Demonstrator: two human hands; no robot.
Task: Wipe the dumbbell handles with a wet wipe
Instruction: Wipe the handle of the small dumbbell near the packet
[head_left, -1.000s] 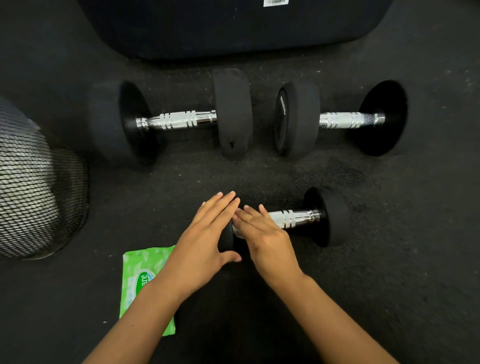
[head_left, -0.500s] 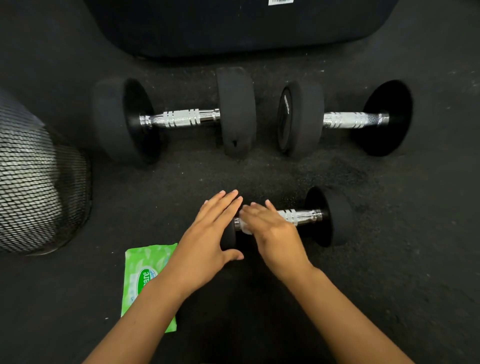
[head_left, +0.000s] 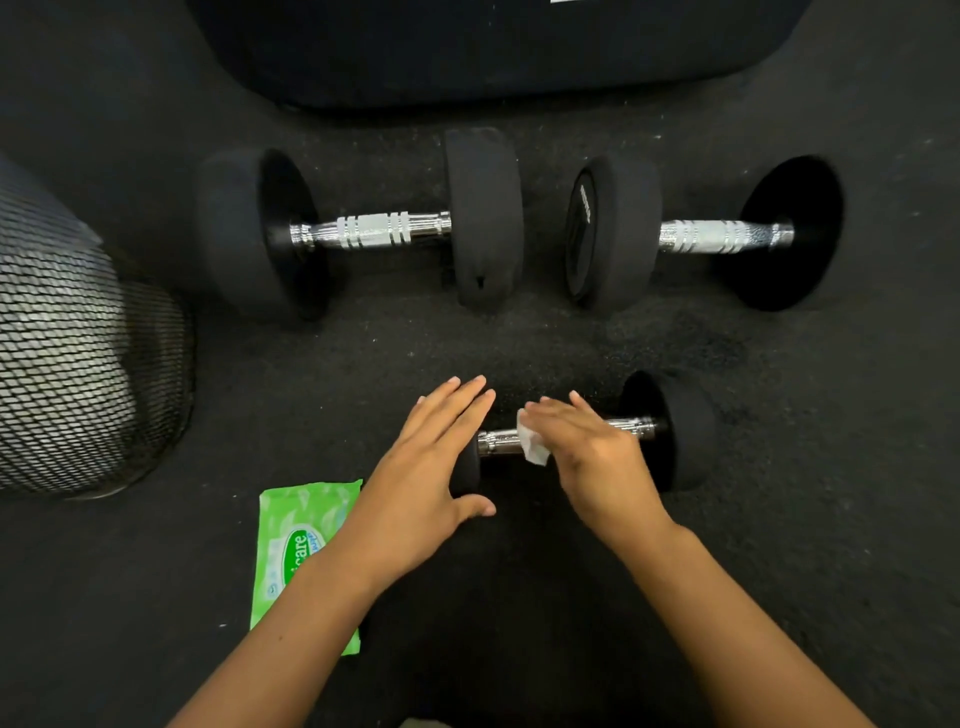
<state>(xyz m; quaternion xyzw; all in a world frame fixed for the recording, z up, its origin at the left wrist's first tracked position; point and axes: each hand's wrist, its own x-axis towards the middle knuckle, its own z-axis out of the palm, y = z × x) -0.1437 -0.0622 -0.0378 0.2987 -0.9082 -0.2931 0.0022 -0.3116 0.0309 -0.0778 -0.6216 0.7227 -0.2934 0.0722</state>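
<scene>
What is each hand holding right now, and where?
Right hand presses a white wipe around the small dumbbell's handle. Left hand rests flat on its near weight, gripping nothing.

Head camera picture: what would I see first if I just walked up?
Two hands in the middle: the right hand presses a white wipe on the small dumbbell's shiny handle, while the left hand rests flat on its near end. Behind lie two big dumbbells, left and right. A green wipe pack lies by the left arm.
</scene>
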